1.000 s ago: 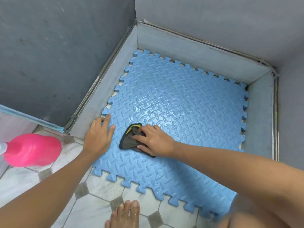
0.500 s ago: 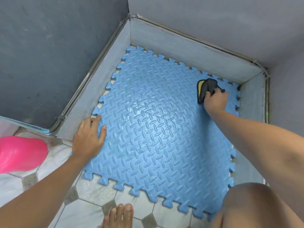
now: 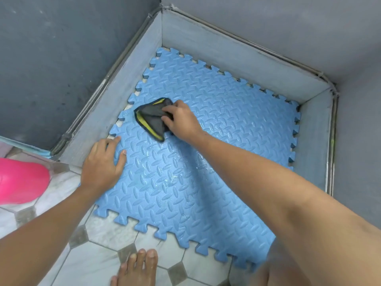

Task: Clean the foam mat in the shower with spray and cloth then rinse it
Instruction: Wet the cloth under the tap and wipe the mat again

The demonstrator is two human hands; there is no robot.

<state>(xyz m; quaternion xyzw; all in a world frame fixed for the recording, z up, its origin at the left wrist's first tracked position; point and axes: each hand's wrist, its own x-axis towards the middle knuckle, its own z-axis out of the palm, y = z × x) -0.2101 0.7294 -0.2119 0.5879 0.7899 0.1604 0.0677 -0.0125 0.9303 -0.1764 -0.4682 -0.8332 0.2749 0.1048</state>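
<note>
A blue foam mat (image 3: 216, 162) with a raised tread pattern lies on the shower floor, wet and shiny near its middle. My right hand (image 3: 181, 120) grips a dark grey cloth (image 3: 150, 116) with yellow trim and holds it against the mat near the left edge. My left hand (image 3: 103, 164) presses flat on the mat's near left corner, fingers spread. A pink spray bottle (image 3: 20, 180) lies on the tiles at the far left, partly cut off by the frame.
Low grey walls (image 3: 237, 52) ring the mat at the left, back and right. White and grey floor tiles (image 3: 99, 261) lie in front. My bare foot (image 3: 136, 269) stands on the tiles, and my knee (image 3: 288, 269) fills the lower right.
My right hand swept the cloth from the mat's near left to its far right corner, then back across to the left edge. The left hand stayed pressed on the near left corner.
</note>
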